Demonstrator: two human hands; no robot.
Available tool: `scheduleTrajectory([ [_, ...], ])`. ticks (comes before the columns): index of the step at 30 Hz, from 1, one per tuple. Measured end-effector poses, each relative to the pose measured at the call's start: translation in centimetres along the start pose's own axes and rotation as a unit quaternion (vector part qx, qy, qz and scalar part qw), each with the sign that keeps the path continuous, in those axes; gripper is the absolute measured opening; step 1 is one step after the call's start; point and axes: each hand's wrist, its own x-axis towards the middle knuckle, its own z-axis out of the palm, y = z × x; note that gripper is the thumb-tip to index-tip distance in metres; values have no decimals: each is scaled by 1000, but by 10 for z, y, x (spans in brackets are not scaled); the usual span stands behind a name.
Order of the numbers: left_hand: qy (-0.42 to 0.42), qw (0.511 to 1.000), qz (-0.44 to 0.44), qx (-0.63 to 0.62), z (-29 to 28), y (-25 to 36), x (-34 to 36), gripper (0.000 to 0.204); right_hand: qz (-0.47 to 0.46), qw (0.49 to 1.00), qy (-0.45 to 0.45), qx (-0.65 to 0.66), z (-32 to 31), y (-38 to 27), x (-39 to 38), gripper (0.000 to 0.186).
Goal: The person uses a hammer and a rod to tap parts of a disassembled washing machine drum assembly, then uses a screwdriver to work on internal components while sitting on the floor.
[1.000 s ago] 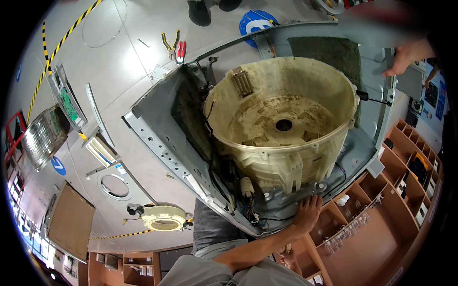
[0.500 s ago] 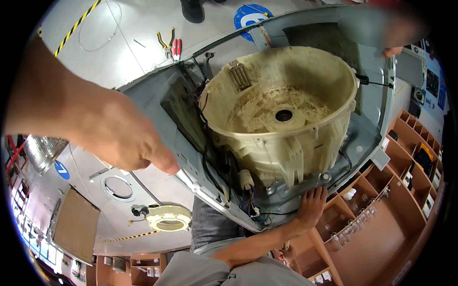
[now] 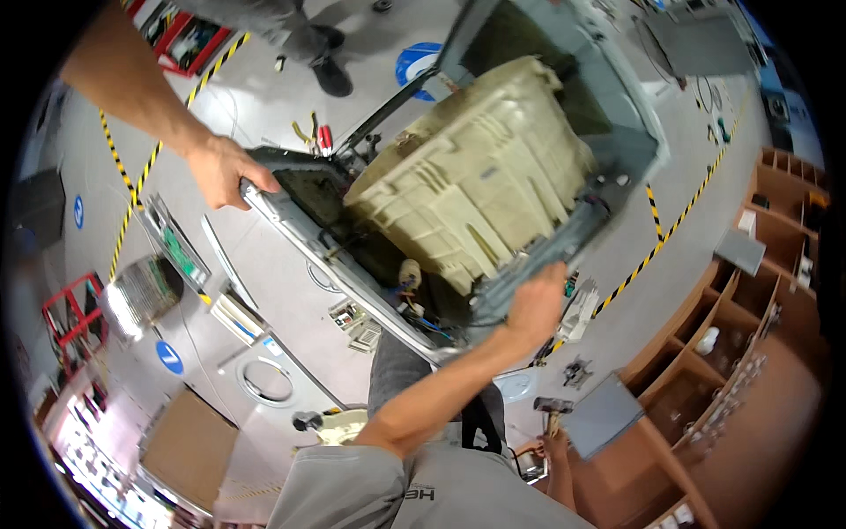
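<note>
A grey washing machine cabinet (image 3: pixel 617 132) stands tilted in front of me, with a stained cream plastic tub (image 3: pixel 476 176) inside. My left hand (image 3: pixel 536 304) reaches across to the right and is closed over the cabinet's near lower edge, slightly blurred. Low beside my body, my right hand (image 3: pixel 553 443) is wrapped round a hammer (image 3: pixel 552 406), head up; part of that arm is hidden. A co-worker's hand (image 3: pixel 225 172) comes from the upper left and grips the cabinet's left edge. Wires and a pale cylindrical part (image 3: pixel 410 275) show at the tub's base.
Pliers (image 3: pixel 308 132) lie on the floor beyond the cabinet, near a person's shoe (image 3: pixel 331 78). A round-holed front panel (image 3: pixel 264 381) and a metal drum (image 3: pixel 141 293) lie at left. Brown compartment shelving (image 3: pixel 648 445) curves along the right.
The cabinet and tub have tilted, so the tub's outer side faces me more. My left hand moved up with the edge. The hammer has come into clear view in my right hand.
</note>
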Motion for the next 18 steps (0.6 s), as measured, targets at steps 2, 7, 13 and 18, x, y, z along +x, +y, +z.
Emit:
scheduleTrajectory([
  [2,22,998,48,23,5,-5,0,26,-37,998,21,47,-4,10,11,22],
  [7,-10,996,47,77,1,-1,4,33,-82,987,80,115,-14,-12,2,16],
  [13,-30,991,67,109,0,0,7,41,-143,963,102,205,-9,-23,14,17],
  [18,-119,993,-7,13,2,11,13,37,-151,955,74,245,-5,-39,8,24],
])
